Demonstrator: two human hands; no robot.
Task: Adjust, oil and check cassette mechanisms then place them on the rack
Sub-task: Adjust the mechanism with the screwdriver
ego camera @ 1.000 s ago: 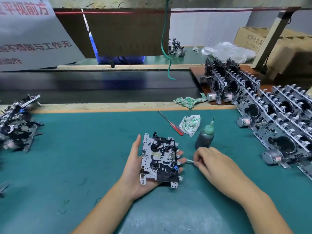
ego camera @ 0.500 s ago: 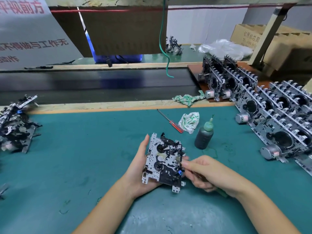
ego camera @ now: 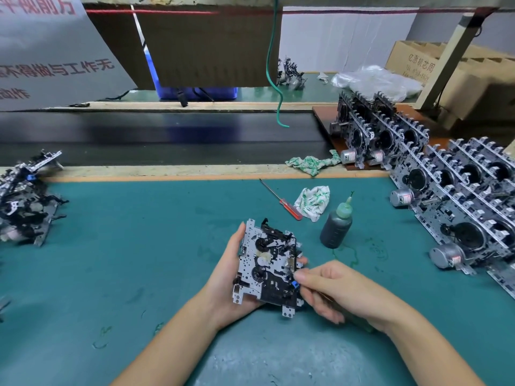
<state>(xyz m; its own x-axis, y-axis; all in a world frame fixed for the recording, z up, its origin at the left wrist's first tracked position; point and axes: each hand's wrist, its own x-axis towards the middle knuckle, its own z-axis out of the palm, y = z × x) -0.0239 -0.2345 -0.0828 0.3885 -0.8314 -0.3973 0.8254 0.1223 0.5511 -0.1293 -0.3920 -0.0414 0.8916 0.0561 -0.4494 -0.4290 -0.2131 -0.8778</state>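
A cassette mechanism (ego camera: pixel 269 267), a silver plate with black gears and a small blue part, lies face up in my left hand (ego camera: pixel 231 277), which grips it from below and the left. My right hand (ego camera: pixel 337 291) holds a thin tool with a green handle, its index fingertip pressing the mechanism's right edge beside the blue part. The tool's tip is hidden behind my fingers. A dark oil bottle (ego camera: pixel 335 227) with a green nozzle stands upright just beyond my right hand. Rows of mechanisms stand on the rack (ego camera: pixel 457 196) at the right.
A red-handled screwdriver (ego camera: pixel 281 200) and a crumpled rag (ego camera: pixel 313 201) lie behind the bottle. A pile of mechanisms (ego camera: pixel 25 201) sits at the left edge of the green mat (ego camera: pixel 125 260). A black conveyor belt (ego camera: pixel 156 137) runs behind; a green cable (ego camera: pixel 274 79) hangs over it.
My right hand has moved left from beside the bottle onto the mechanism's right edge, bringing the tool along. My left hand has tilted the mechanism slightly.
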